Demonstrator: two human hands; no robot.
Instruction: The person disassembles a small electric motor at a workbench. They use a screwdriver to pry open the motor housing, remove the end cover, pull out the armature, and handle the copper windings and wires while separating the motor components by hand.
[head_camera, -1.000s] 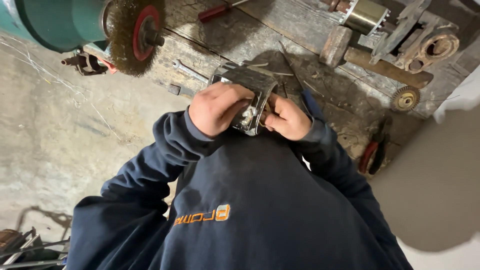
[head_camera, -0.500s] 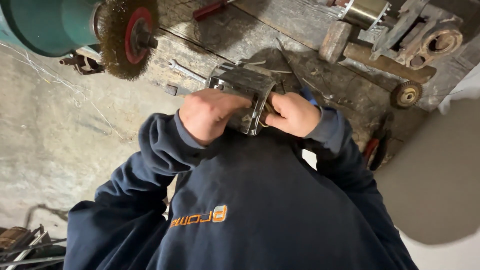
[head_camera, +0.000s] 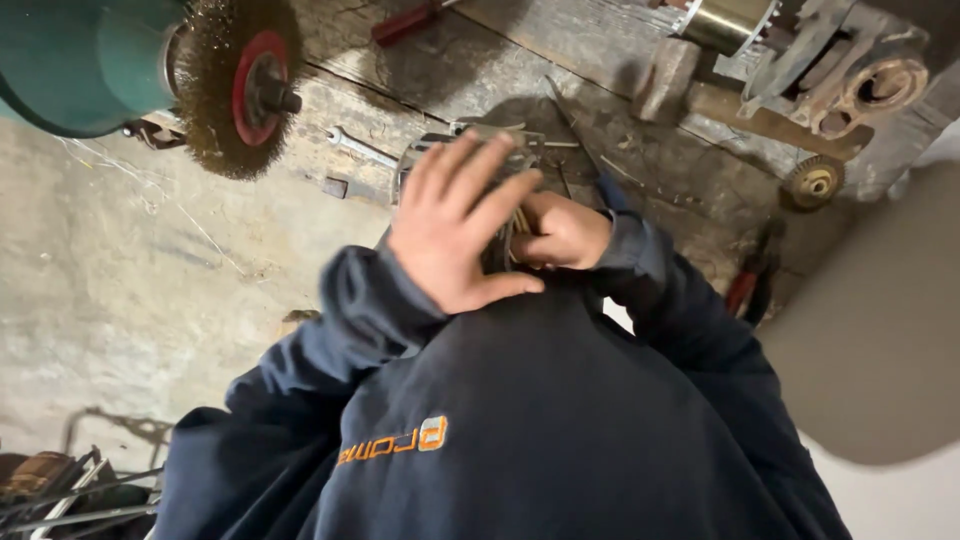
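- Closest to the lens, a dark blue sweatshirt (head_camera: 520, 440) with an orange mark on the chest fills the lower frame; both sleeves rise toward the bench.
- Left hand (head_camera: 455, 225): fingers spread flat and nearly straight, palm laid over the near face of a metal part (head_camera: 470, 145). Pressing or steadying rather than gripping; nothing is closed in it.
- Right hand (head_camera: 560, 232): curled tight into a near fist against the part's right edge. It seems to pinch something small and thin there, but the left hand hides it, so I cannot tell what.
- Metal part: sits at the bench's near edge, touching both hands, mostly covered. What shows is a grey, dull, flat-sided frame or bracket with a lighter top rim and thin strips or wires poking out.
- Handling, as a judgement: stiff, fairly heavy steel, not fragile. Edges look raw, possibly sharp or greasy, so likely slippery at the faces. Best taken by the two outer sides, fingers kept off the top rim and the protruding strips.
- Just beyond, the worn wooden workbench (head_camera: 620, 60) carries a small spanner (head_camera: 355, 148), shavings, and red-handled pliers (head_camera: 752, 280) at the right edge.
- Farther back: a wire brush wheel (head_camera: 235, 85) with a red hub on a teal bench grinder (head_camera: 80, 60), well left of the hands.
- Farthest right: a wooden-handled hammer (head_camera: 720, 95), a small gear (head_camera: 812, 182), and a rusty cast housing (head_camera: 860, 70).
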